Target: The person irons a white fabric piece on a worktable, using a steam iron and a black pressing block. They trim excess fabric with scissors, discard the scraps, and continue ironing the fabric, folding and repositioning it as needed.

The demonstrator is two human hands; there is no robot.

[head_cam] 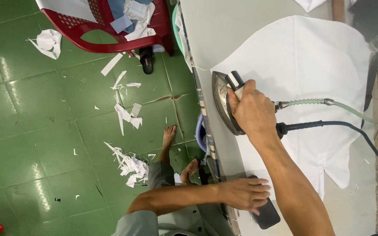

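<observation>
My right hand (253, 110) grips the handle of a steam iron (222, 99) that rests on a white garment piece (311, 61) spread over the pale ironing table (224, 30). A black cord (329, 124) and a greenish hose (320, 102) run from the iron to the right. My left hand (243, 193) lies flat near the table's front edge, fingers on the fabric's edge and over a black flat object (268, 214).
Green tiled floor (44, 131) on the left is littered with white fabric scraps (130, 166). A red plastic chair (110, 26) holds cloth pieces. My bare feet (169, 135) stand beside the table. Clutter sits at the far right edge.
</observation>
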